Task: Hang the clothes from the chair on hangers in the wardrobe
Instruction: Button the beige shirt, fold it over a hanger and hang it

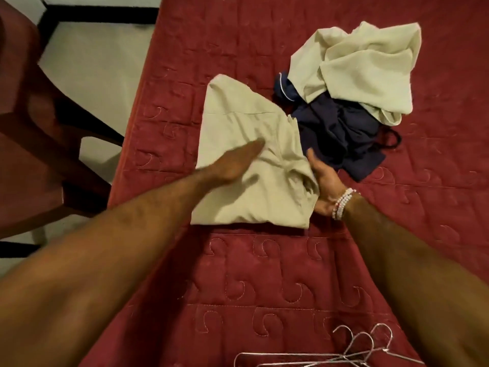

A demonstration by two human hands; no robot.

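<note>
Red quilted bed (pixel 264 274) fills most of the view. There are 2 beige garments. One folded beige garment (pixel 246 133) lies flat mid-bed. One crumpled beige garment (pixel 362 67) lies far right, on top of a navy clothing heap (pixel 341 136). The navy looks like 1 heap; I cannot tell the piece count. White piping shows on its far-left edge and a thin dark strap loops out on its right. The folded garment's right edge is just beside the navy heap, possibly touching it. 2 hands are in view. The left hand (pixel 235 165) lies flat on the folded garment, its fingers (pixel 254 148) straight and together, pressing the cloth and holding nothing; it is motion-blurred. The right hand (pixel 324 181) is at the garment's near-right edge, palm turned toward the cloth and thumb up. Its fingers are tucked under the fold and hidden, so I cannot tell if they curl or grip. Beaded bracelets (pixel 342 203) sit on the right wrist in several strands, number unclear. Wire hangers (pixel 357 350) lie overlapped on the bed at the near right, with 3 hooks visible. 1 wooden chair (pixel 31 128) stands at left on a pale floor (pixel 92 62), with no clothes seen on the part in view.
</note>
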